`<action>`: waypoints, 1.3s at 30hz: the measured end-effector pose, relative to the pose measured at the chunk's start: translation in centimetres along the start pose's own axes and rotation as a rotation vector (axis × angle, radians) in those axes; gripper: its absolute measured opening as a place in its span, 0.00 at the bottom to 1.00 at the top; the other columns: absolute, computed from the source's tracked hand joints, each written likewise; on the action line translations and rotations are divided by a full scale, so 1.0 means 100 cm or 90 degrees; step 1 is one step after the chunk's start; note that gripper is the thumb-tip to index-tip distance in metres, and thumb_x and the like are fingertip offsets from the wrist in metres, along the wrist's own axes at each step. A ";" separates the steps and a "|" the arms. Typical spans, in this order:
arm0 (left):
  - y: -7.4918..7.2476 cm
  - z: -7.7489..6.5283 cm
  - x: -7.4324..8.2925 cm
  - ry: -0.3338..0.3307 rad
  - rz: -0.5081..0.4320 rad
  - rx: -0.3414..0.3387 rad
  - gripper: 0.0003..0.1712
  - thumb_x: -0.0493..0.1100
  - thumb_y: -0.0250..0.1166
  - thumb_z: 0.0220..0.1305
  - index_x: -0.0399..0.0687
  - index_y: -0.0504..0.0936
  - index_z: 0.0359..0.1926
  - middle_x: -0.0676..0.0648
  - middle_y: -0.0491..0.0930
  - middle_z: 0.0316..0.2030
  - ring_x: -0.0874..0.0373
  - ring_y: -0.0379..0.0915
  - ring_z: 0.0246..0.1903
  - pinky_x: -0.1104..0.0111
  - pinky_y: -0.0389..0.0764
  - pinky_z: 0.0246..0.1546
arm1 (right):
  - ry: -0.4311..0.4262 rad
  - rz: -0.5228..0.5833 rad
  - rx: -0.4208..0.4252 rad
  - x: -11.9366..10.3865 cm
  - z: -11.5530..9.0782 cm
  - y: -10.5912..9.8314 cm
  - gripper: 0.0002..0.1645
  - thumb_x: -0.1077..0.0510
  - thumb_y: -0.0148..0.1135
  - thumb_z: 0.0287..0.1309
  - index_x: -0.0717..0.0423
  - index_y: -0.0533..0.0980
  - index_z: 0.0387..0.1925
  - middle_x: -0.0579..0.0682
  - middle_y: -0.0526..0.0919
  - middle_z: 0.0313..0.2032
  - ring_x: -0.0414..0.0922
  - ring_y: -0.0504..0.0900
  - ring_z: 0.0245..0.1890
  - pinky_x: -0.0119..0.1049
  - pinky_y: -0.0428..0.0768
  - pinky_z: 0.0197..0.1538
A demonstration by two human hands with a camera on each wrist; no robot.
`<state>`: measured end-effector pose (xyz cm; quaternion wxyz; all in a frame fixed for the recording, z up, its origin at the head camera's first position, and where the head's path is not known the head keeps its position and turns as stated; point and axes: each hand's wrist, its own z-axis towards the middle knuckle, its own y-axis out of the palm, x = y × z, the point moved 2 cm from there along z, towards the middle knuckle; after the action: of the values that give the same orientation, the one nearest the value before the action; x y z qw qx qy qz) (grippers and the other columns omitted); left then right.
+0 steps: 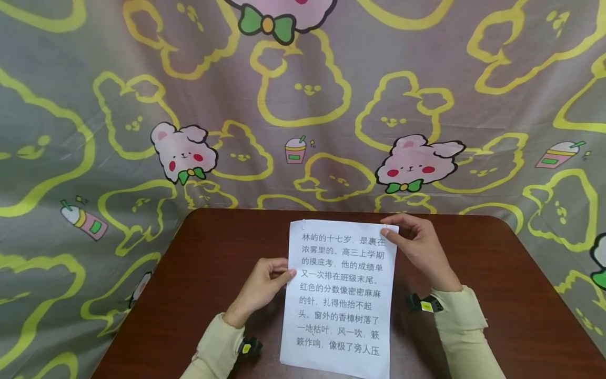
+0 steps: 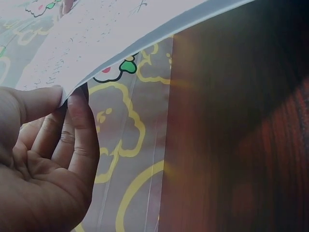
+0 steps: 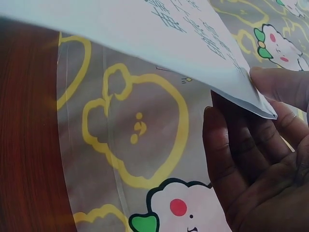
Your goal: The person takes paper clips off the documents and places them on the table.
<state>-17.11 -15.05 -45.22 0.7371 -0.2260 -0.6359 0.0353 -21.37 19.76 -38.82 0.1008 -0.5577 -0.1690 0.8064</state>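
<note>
A white sheet of paper (image 1: 338, 295) with printed Chinese text is held up above the table, its text facing the head camera. My left hand (image 1: 262, 284) pinches its left edge, thumb on the printed side and fingers behind. At the top right corner, my right hand (image 1: 418, 247) pinches the paper the same way. In the left wrist view, the left thumb and fingertips of the left hand (image 2: 53, 150) meet at the paper's (image 2: 106, 38) edge. The right wrist view has the right hand (image 3: 265, 159) with its fingers under the paper (image 3: 145, 34); the edge looks like more than one layer.
A dark reddish-brown wooden table (image 1: 189, 263) lies beneath the paper. Behind it and at the sides hangs a grey curtain (image 1: 331, 63) with yellow bear outlines and pink rabbit faces. Small black devices with yellow labels (image 1: 426, 304) sit at both wrists.
</note>
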 end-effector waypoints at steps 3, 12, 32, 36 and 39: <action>0.000 0.000 0.000 -0.001 -0.001 -0.002 0.10 0.35 0.65 0.73 0.39 0.88 0.50 0.41 0.91 0.41 0.61 0.83 0.30 0.62 0.85 0.36 | 0.001 -0.005 0.000 0.000 0.000 -0.001 0.13 0.59 0.68 0.68 0.60 0.85 0.51 0.36 0.88 0.38 0.43 0.85 0.32 0.32 0.82 0.35; 0.001 0.002 -0.002 0.003 -0.010 -0.012 0.11 0.36 0.65 0.72 0.36 0.87 0.52 0.38 0.91 0.42 0.61 0.83 0.31 0.66 0.83 0.35 | 0.007 -0.020 0.004 0.002 0.000 -0.001 0.11 0.59 0.69 0.68 0.58 0.85 0.48 0.32 0.87 0.37 0.44 0.83 0.32 0.33 0.81 0.35; -0.002 0.002 -0.004 0.001 -0.009 -0.008 0.12 0.36 0.65 0.73 0.36 0.87 0.52 0.38 0.91 0.43 0.61 0.87 0.35 0.69 0.85 0.40 | -0.018 0.034 0.053 0.001 -0.001 -0.017 0.10 0.65 0.69 0.66 0.64 0.83 0.48 0.36 0.88 0.34 0.40 0.86 0.32 0.30 0.86 0.40; -0.004 0.002 -0.005 -0.003 -0.010 -0.004 0.12 0.36 0.65 0.73 0.35 0.87 0.52 0.37 0.91 0.43 0.61 0.87 0.35 0.72 0.84 0.40 | -0.026 0.090 0.053 0.004 0.000 -0.022 0.09 0.68 0.68 0.65 0.63 0.83 0.46 0.36 0.89 0.33 0.37 0.88 0.31 0.30 0.87 0.40; -0.005 0.003 -0.007 -0.005 -0.011 0.000 0.11 0.36 0.65 0.73 0.35 0.87 0.51 0.37 0.91 0.42 0.61 0.85 0.33 0.69 0.83 0.38 | -0.025 0.117 0.049 0.006 0.001 -0.026 0.08 0.69 0.68 0.65 0.63 0.83 0.45 0.40 0.89 0.33 0.38 0.89 0.32 0.30 0.87 0.40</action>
<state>-17.64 -15.65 -45.62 0.7347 -0.2200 -0.6410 0.0300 -21.76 22.34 -38.28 0.0440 -0.5504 -0.0879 0.8291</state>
